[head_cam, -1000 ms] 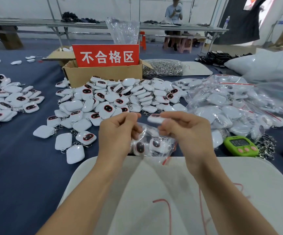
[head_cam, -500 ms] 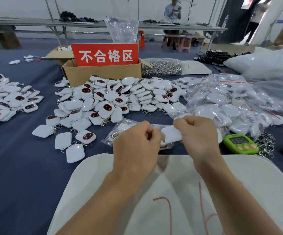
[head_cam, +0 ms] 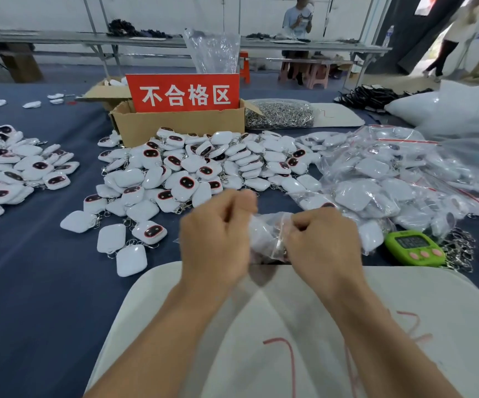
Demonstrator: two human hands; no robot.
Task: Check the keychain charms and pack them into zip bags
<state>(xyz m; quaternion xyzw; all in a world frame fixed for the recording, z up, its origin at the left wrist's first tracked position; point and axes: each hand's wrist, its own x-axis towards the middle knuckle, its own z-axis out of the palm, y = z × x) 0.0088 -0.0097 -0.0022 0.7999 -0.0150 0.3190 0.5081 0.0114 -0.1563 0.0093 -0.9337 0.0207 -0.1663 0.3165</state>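
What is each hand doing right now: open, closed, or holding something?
Left hand: fingers curled, gripping the left end of the zip bag; motion-blurred.
Right hand: fingers curled, pinching the same bag's right end.

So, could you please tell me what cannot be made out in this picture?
Head view:
1. The clear plastic zip bag is mostly hidden by the left hand and right hand; charm count and seal unknown.
2. Left hand's raised fingers: motion-blurred.
3. Brown cardboard box: inside hidden by its wall and red sign.
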